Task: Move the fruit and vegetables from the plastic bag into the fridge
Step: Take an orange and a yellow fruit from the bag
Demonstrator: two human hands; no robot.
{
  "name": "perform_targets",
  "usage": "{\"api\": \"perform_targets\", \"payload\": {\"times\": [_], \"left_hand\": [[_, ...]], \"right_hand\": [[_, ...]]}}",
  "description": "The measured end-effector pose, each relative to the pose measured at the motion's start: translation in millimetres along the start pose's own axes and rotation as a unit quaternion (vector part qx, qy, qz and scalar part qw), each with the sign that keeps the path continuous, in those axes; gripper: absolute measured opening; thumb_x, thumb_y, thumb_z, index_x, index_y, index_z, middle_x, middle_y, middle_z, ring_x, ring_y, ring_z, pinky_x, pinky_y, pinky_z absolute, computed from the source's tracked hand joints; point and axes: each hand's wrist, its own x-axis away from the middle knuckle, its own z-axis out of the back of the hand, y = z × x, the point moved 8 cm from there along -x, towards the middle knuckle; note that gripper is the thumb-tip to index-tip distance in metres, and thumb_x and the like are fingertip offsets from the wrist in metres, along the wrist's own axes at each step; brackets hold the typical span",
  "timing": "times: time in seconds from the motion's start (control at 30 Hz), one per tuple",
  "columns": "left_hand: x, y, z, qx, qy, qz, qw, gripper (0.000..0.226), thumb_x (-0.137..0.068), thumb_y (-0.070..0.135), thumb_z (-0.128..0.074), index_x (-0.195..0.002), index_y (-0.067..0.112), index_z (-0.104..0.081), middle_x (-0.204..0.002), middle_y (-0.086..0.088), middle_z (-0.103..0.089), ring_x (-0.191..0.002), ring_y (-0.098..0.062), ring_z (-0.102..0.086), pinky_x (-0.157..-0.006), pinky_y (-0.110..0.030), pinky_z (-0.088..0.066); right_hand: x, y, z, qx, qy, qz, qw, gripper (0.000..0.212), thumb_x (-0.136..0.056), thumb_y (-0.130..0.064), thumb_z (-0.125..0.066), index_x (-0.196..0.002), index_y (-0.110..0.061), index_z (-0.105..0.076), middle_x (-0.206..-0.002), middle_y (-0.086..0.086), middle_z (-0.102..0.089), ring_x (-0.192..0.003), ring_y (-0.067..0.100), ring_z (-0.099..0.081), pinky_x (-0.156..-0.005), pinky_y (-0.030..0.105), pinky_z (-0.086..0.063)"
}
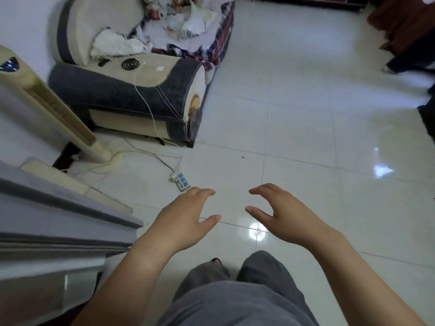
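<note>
Both hands empty w/ fingers spread: left hand [186,214] at 7 o'clock, right hand [280,215] at 5, above the tile floor [306,128].

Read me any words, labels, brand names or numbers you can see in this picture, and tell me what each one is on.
None can be read.
Fan: its panel shows blue lights, too blurred to read.
Power strip: no lettering can be made out.
Sofa arm: a small white tag, too small to read.
Left hand and right hand: open, holding nothing printed.

No text, label, brand or number is readable anywhere; the tower fan's display [9,64] is only blurred light.
</note>
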Motion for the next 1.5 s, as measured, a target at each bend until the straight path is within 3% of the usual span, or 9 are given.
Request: {"api": "perform_targets", "payload": {"times": [0.13, 0.33, 0.5, 0.7, 0.8, 1.07, 1.3, 1.5], "left_hand": [[-27, -62, 41, 0.0, 0.046, 0.106, 0.993, 0.058, -0.087, 0.049, -0.049, -0.139, 0.03, -0.031, -0.143, 0.007, -0.037, -0.125, -0.013, -0.041, -0.102, -0.035, -0.039], [-84, -107, 87, 0.052, 0.118, 0.231, 0.964, 0.055, -0.089, 0.045, -0.05, -0.139, 0.028, -0.033, -0.142, 0.008, -0.038, -0.119, -0.012, -0.046, -0.097, -0.028, -0.04], [-156, -115, 127, 0.114, 0.128, 0.282, 0.944, 0.055, -0.089, 0.045, -0.05, -0.138, 0.028, -0.034, -0.14, 0.006, -0.04, -0.121, -0.011, -0.045, -0.098, -0.033, -0.042], [-200, -150, 180, 0.159, 0.205, 0.337, 0.905, 0.055, -0.09, 0.041, -0.051, -0.139, 0.025, -0.033, -0.142, 0.003, -0.038, -0.123, -0.014, -0.043, -0.098, -0.029, -0.039], [-191, -184, 190, 0.179, 0.221, 0.38, 0.88, 0.056, -0.09, 0.042, -0.05, -0.14, 0.025, -0.032, -0.143, 0.004, -0.037, -0.126, -0.014, -0.04, -0.102, -0.029, -0.036], [-123, -308, 205, 0.243, 0.279, 0.483, 0.794, 0.059, -0.089, 0.043, -0.053, -0.14, 0.025, -0.032, -0.145, 0.002, -0.036, -0.128, -0.014, -0.039, -0.103, -0.027, -0.032], [-105, -450, 249, 0.264, 0.264, 0.491, 0.787, 0.058, -0.089, 0.043, -0.052, -0.14, 0.025, -0.032, -0.146, 0.002, -0.036, -0.131, -0.016, -0.037, -0.104, -0.031, -0.032], [-29, -532, 274, 0.232, 0.282, 0.541, 0.758, 0.054, -0.089, 0.039, -0.052, -0.137, 0.021, -0.036, -0.14, -0.002, -0.042, -0.126, -0.019, -0.042, -0.101, -0.034, -0.039]], "right_hand": [[-91, -35, -2, 0.016, -0.062, 0.107, 0.992, 0.05, -0.09, -0.051, -0.045, -0.133, -0.025, -0.044, -0.136, -0.008, -0.044, -0.118, 0.011, -0.047, -0.098, 0.025, -0.039], [-229, -71, 24, 0.058, -0.125, 0.243, 0.96, 0.049, -0.09, -0.053, -0.045, -0.131, -0.025, -0.046, -0.132, -0.008, -0.048, -0.116, 0.011, -0.05, -0.097, 0.028, -0.042], [-331, -72, 72, 0.106, -0.17, 0.285, 0.937, 0.049, -0.09, -0.051, -0.045, -0.132, -0.024, -0.045, -0.134, -0.006, -0.048, -0.116, 0.01, -0.048, -0.096, 0.022, -0.039], [-416, -109, 77, 0.121, -0.205, 0.346, 0.907, 0.046, -0.091, -0.048, -0.047, -0.13, -0.024, -0.047, -0.132, -0.005, -0.05, -0.116, 0.011, -0.049, -0.095, 0.021, -0.037], [-440, -147, 59, 0.11, -0.237, 0.379, 0.888, 0.044, -0.091, -0.046, -0.048, -0.13, -0.025, -0.047, -0.13, -0.007, -0.049, -0.115, 0.007, -0.048, -0.088, 0.014, -0.034], [-480, -282, -18, 0.159, -0.3, 0.462, 0.819, 0.045, -0.09, -0.051, -0.046, -0.131, -0.031, -0.044, -0.136, -0.011, -0.046, -0.115, 0.007, -0.048, -0.091, 0.018, -0.037], [-529, -410, -95, 0.184, -0.307, 0.475, 0.804, 0.046, -0.09, -0.051, -0.046, -0.132, -0.032, -0.042, -0.136, -0.011, -0.044, -0.119, 0.005, -0.043, -0.094, 0.018, -0.032], [-536, -513, -173, 0.198, -0.353, 0.529, 0.746, 0.044, -0.091, -0.046, -0.049, -0.131, -0.026, -0.046, -0.134, -0.006, -0.047, -0.116, 0.008, -0.047, -0.091, 0.017, -0.034]]}}
